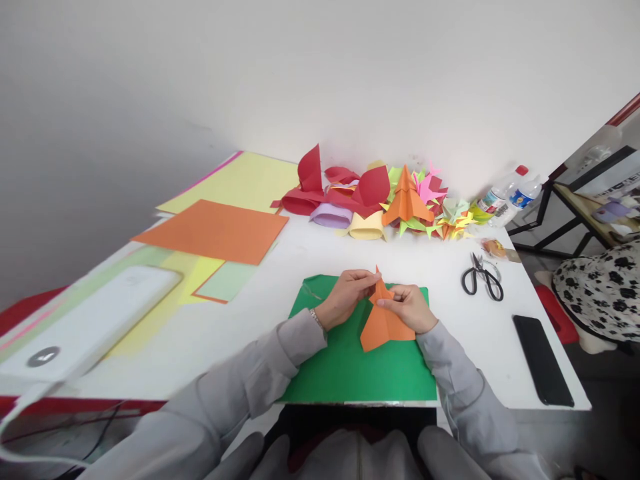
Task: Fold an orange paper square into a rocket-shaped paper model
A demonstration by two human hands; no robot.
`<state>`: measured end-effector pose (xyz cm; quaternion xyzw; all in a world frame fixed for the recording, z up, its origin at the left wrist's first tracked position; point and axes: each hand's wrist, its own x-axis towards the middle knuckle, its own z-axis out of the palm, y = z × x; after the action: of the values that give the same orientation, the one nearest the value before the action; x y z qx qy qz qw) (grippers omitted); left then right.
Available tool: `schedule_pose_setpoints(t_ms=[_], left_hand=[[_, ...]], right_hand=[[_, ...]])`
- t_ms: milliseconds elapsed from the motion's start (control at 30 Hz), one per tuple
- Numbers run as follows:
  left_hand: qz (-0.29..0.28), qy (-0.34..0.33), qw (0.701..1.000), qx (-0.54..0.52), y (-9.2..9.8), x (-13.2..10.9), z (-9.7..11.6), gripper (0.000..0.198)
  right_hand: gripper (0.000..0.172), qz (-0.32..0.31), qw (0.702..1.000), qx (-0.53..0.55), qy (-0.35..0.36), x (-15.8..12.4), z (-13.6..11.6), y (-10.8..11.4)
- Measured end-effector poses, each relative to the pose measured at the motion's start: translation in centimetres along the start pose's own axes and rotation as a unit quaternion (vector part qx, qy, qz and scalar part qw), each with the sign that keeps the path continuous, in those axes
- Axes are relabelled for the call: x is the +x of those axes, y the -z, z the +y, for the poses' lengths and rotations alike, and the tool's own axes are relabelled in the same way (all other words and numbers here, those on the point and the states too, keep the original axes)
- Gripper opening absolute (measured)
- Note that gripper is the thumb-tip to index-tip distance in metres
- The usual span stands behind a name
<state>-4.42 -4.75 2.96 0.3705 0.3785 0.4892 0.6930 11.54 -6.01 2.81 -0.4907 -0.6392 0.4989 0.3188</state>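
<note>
An orange folded paper plane [384,327] is held over a green sheet [345,373] at the table's front edge. Its narrow nose points away from me and its wide wings spread toward me. The fingers of my left hand [350,293] pinch the plane near the nose tip. Gripping it from the right is my right hand [411,307], thumb on top of the body below the nose. Parts of the plane's front are covered by my fingers.
Left lie orange paper [215,230], other coloured sheets and a white power bank [100,320] with a cable. Behind are red paper shapes [307,183] and another orange plane [407,200]. Scissors [481,277], a black phone [543,360] and bottles [517,200] stand or lie right; a seated person's patterned clothing [605,293] shows beyond.
</note>
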Motion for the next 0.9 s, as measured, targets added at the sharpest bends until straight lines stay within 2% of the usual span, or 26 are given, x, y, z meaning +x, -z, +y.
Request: schedule_pose_setpoints(t_ms=[100, 200, 300, 367, 433, 500, 567, 767, 900], left_hand=[[0.022, -0.040, 0.999, 0.025, 0.1, 0.1, 0.1, 0.023], [0.044, -0.099, 0.991, 0.073, 0.1, 0.0, 0.4, 0.018], [0.006, -0.132, 0.985, 0.109, -0.2, -0.4, 0.6, 0.016], [-0.024, -0.133, 0.984, 0.114, -0.4, -0.7, 0.4, 0.013], [-0.045, -0.118, 0.988, 0.093, -0.7, -1.0, 0.0, 0.020], [-0.037, -0.138, 0.988, 0.064, -0.9, -1.2, -0.4, 0.031], [-0.015, -0.160, 0.984, 0.070, -1.1, -1.3, -0.8, 0.036], [0.040, -0.181, 0.978, 0.097, -1.9, -2.0, -0.8, 0.031], [0.067, -0.179, 0.977, 0.099, -1.9, -2.0, -0.8, 0.024]], right_hand=[[0.043, 0.071, 0.997, -0.015, 0.008, 0.1, 0.2, 0.0], [0.037, 0.191, 0.979, -0.048, 0.057, 0.1, 0.3, 0.2], [0.028, 0.297, 0.931, -0.144, 0.157, -0.2, 0.3, 0.6], [0.021, 0.329, 0.878, -0.246, 0.246, -0.5, 0.2, 0.9], [0.016, 0.332, 0.812, -0.341, 0.338, -0.7, 0.2, 1.0], [0.016, 0.325, 0.751, -0.406, 0.407, -0.8, 0.3, 1.0], [0.018, 0.320, 0.716, -0.439, 0.439, -0.9, 0.4, 0.9], [0.019, 0.319, 0.697, -0.489, 0.417, -1.0, 0.8, 0.3], [0.021, 0.306, 0.701, -0.497, 0.410, -0.9, 0.6, -0.3]])
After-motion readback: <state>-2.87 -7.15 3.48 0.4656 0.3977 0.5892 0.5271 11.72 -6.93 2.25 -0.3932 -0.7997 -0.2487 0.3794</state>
